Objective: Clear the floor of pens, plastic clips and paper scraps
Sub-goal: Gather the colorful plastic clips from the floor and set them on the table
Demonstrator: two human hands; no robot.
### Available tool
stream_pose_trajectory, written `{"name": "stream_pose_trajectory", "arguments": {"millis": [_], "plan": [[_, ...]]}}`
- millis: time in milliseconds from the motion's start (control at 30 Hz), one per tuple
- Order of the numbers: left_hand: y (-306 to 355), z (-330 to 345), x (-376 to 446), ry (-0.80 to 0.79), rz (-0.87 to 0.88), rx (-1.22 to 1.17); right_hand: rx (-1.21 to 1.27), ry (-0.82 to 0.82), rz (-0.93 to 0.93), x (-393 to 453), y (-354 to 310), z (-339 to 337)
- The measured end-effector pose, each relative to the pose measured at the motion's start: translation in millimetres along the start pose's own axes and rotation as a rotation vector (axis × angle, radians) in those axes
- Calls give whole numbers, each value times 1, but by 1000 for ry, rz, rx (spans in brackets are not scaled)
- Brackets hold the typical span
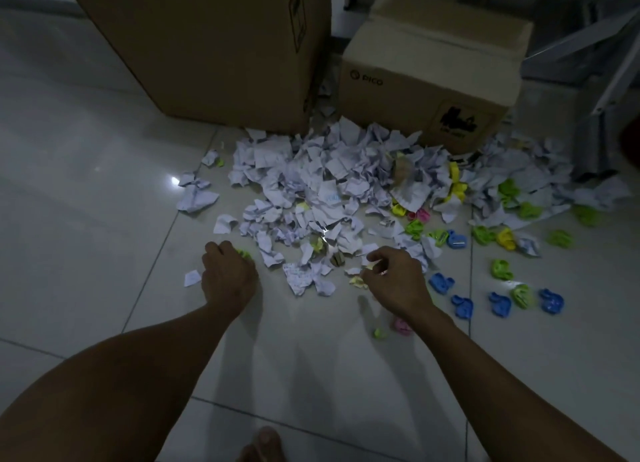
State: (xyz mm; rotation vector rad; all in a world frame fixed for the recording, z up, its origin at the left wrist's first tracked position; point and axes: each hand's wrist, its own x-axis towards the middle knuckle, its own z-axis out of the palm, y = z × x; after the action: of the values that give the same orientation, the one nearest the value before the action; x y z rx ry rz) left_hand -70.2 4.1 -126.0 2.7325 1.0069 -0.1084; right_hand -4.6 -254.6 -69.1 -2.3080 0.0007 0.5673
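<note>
The left hand (228,278) is curling its fingers around a green clip (243,253) at the near left edge of the paper scraps (311,191). The right hand (393,278) is pinching something small and pale; what it is cannot be told. Blue clips (462,305) are lying just right of it, on the floor (86,201).

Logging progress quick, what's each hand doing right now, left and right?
Left hand: curled round a green clip.
Right hand: fingers curled, pinching something small; cannot tell what.
</note>
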Motion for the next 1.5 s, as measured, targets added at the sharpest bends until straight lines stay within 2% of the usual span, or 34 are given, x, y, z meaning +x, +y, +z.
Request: {"name": "stream_pose_trajectory", "arguments": {"millis": [167, 267, 333, 500, 567, 633, 767, 967, 1267, 1500], "plan": [[21, -22, -1, 57, -16, -301, 63, 36, 17, 0, -3, 1], [49, -45, 6, 8, 22, -389, 90, 63, 55, 1, 4, 1], [68, -57, 12, -120, 81, -361, 120, 117, 97, 2, 11, -2], [117, -67, 1, -723, 149, -343, 176, 276, 247, -9, 36, -17], [130, -57, -10, -830, 218, -318, 156, 314, 287, -13, 47, -21], [139, -40, -23, -785, 331, -245, 115, 310, 303, -17, 57, -24], [149, -7, -42, -544, 602, -89, 78, 267, 293, -24, 69, -23], [179, 25, -68, -331, 664, 126, 76, 272, 300, -35, 76, -25], [192, 22, -70, -393, 639, 119, -11, 254, 251, -32, 80, -29], [183, 26, -79, -427, 757, 117, -375, 245, 63, -7, 67, -15]]}}
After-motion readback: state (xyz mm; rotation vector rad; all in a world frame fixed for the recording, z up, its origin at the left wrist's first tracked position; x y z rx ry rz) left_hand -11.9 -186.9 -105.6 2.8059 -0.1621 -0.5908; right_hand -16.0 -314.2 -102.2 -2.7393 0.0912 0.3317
